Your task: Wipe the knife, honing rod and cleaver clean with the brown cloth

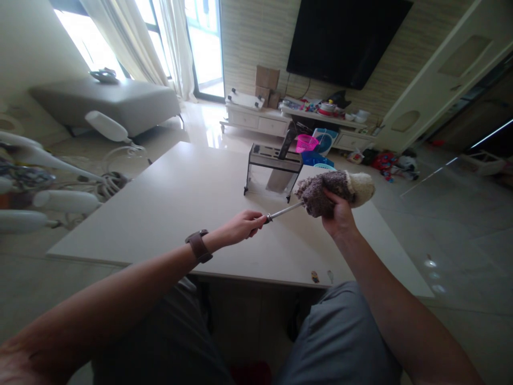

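Take the clear box-shaped holder with a black frame (269, 160) as your landmark. In front of it, nearer to you, your left hand (245, 223) has its fingers curled tight around the dark handle of a slender silvery metal rod (286, 210). The rod slants up from there, passing before the holder's right-hand corner, and its far end goes out of sight at a shaggy grey-brown and cream cloth (312, 192). You cannot tell from here whether the cloth wraps the rod or only lies against it.

Your right hand (340, 214), just to the right of the holder, grips that cloth, thumb pressed on top; the other fingers are mostly hidden beneath, so you cannot tell how they sit.

As for progress, you have the rod clear of the white surface (180, 214) and the cloth on its far part, so your work looks under way. The shaft nearest the handle is bare, and that stretch may be left to do; nothing shows how much is finished. A broad black upright handle (287, 141) stands in the holder, touched by neither hand.
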Motion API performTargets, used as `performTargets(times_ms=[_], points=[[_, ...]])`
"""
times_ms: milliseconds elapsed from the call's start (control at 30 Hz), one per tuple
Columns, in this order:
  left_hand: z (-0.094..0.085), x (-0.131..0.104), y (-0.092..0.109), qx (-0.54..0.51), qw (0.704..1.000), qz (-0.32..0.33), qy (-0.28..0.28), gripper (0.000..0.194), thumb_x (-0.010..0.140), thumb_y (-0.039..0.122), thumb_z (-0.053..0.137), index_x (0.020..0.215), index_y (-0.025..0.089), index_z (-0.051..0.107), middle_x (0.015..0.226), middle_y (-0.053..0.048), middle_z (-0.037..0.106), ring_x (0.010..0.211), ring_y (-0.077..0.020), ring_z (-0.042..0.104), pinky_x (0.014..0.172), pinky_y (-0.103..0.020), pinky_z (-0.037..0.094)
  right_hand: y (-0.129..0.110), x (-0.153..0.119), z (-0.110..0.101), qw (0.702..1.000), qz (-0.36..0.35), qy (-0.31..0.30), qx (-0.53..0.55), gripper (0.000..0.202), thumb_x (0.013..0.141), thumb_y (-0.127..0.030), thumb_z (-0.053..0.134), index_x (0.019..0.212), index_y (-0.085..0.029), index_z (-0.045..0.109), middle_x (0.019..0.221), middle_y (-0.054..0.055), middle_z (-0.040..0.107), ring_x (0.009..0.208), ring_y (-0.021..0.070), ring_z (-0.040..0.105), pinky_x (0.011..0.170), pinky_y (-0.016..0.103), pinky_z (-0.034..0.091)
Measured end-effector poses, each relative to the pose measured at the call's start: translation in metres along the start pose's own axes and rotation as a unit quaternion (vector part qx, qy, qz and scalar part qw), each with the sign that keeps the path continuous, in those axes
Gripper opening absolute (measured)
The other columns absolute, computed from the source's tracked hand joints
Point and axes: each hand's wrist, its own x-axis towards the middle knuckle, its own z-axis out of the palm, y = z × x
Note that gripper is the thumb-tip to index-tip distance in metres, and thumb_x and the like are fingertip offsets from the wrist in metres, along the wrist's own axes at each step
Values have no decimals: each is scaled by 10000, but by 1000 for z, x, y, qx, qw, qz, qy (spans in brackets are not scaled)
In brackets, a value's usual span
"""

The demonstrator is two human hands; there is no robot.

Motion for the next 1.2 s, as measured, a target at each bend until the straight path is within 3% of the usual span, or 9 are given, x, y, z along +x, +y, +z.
performTargets(times_ms=[200,500,767,900,1033,1200], points=[[-5,5,-8,59,997,-5,40,613,926,684,447,686,149,624,621,-23,533,535,-121,458,467,-245,335,0,1,0,1000,3,0,14,278,712,-130,797,979,-196,760,983,38,816,846,200,779,808,362,670],[-2,-1,3,-48,997,-40,36,504,923,547,504,701,125,668,537,18,464,447,-88,395,435,-231,289,-1,-14,14,998,48,-11,32,237,732,-125,775,957,-200,763,945,10,819,867,180,782,773,286,661],[7,-2,4,-64,998,-15,22,261,802,377,658,790,121,706,524,38,482,432,-83,383,421,-232,270,26,-45,28,992,102,-67,-26,431,592,-131,870,998,-203,744,993,19,812,940,217,763,882,355,630],[10,-2,5,-66,998,-14,14,201,783,335,636,706,150,625,497,41,473,428,-81,372,431,-234,256,41,-65,37,986,128,-98,-51,526,511,-144,918,1002,-203,740,1024,25,809,960,232,753,881,370,621],[9,-3,7,-17,1000,-5,13,114,741,259,629,737,146,640,546,43,486,487,-94,407,476,-240,279,47,-72,41,987,121,-82,-61,527,457,-153,935,946,-192,742,990,26,810,956,239,752,890,377,616],[8,-2,4,51,997,51,13,189,760,269,659,855,119,724,712,5,599,657,-134,499,590,-259,359,44,-71,42,988,128,-73,-52,542,441,-147,929,950,-193,747,969,22,811,934,243,756,875,384,622]])
